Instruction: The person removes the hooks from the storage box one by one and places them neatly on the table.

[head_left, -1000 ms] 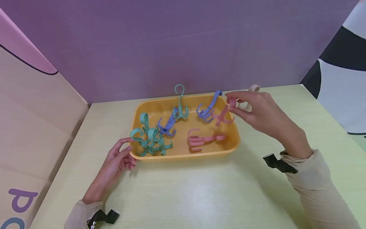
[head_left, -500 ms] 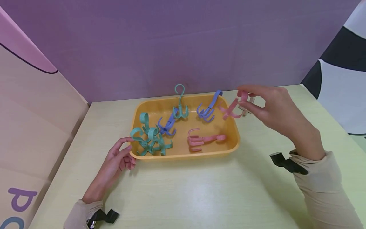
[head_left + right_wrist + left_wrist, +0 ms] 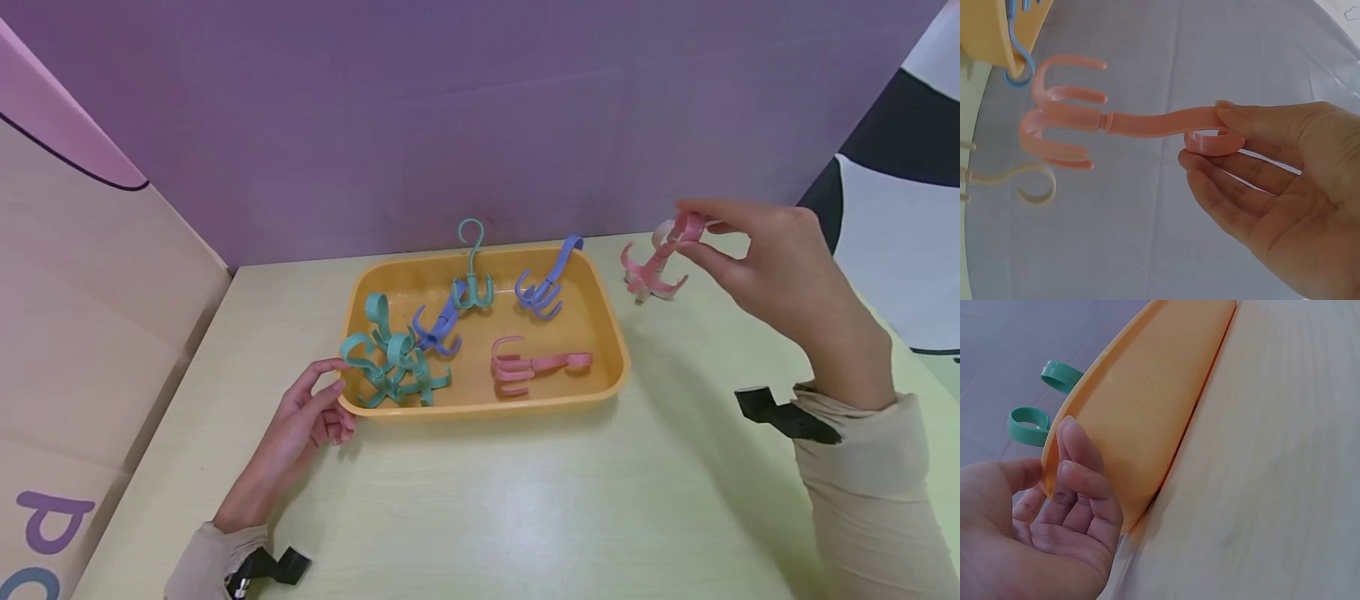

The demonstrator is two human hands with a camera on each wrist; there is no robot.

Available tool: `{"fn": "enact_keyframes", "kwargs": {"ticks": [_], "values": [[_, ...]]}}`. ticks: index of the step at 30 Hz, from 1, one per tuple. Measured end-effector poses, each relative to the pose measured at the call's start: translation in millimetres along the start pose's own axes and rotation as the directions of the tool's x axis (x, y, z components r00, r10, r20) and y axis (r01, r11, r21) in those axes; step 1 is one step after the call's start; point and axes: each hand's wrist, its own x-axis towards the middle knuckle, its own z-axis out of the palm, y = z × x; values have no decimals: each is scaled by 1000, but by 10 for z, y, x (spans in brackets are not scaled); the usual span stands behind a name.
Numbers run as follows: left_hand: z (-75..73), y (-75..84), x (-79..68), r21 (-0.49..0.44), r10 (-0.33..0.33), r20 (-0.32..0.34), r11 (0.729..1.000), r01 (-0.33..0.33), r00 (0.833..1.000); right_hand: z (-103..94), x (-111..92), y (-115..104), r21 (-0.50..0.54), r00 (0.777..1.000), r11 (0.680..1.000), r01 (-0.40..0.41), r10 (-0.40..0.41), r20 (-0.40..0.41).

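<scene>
My right hand [image 3: 780,267] pinches the curled top of a pink four-prong hook hanger [image 3: 1147,123], raised beyond the tray's right side with its prongs to the left. Behind it in the head view, partly covered, is a cream hook hanger [image 3: 1038,184]. At the near left corner of the yellow tray [image 3: 480,411], my left hand [image 3: 303,417] grips the rim between thumb and fingers. Inside the tray lie several green hangers [image 3: 386,367] in a cluster at the left, a second pink hanger [image 3: 536,364] at the right, and two blue ones, one of them [image 3: 547,283] leaning on the back rim.
Another green hanger [image 3: 472,275] leans on the tray's back rim with its hook above it. The pale wooden table [image 3: 480,500] runs back to a purple wall [image 3: 480,125]. A light panel [image 3: 90,333] borders the left side.
My right hand has carried the pink hanger right and away from over the tray's right end, to in front of the cream hanger. My left hand stays on the rim.
</scene>
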Motion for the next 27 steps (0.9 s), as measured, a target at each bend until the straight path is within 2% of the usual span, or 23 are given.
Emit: {"fn": "enact_keyframes", "kwargs": {"ticks": [12, 21, 27], "values": [[2, -5, -4, -2, -7, -4, 1000, 7, 1000, -65, -48, 264, -33, 991, 993, -112, 114, 69], [8, -2, 3, -9, -9, -7, 1000, 9, 1000, -73, -66, 491, -46, 986, 986, -158, 160, 48], [7, 4, 2, -7, -8, -5, 1000, 8, 1000, -64, -78, 648, -30, 969, 971, -237, 239, 65]]}}
